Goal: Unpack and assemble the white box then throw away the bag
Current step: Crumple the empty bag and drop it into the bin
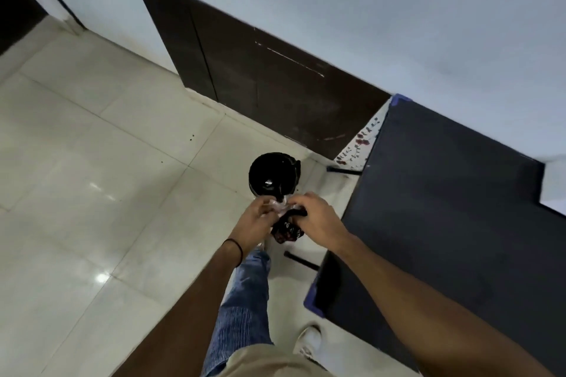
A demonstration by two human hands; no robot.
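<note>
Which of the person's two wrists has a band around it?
The left wrist: a thin black band circles it just behind the left hand. The wrist behind the right hand is bare. Both hands grip the crumpled plastic bag.

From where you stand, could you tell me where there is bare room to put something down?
The dark tabletop on the right is bare. The tiled floor left of the black bin is open. Between bin and table it's tight.

Bag (286,225): crumpled between left hand (255,219) and right hand (317,217); fingers cover most of it, dark print unreadable. Bin (271,173): near rim hidden behind the hands, inside too dark to tell contents. Table (453,208): cut off at right edge. Whole picture slightly blurred.
</note>
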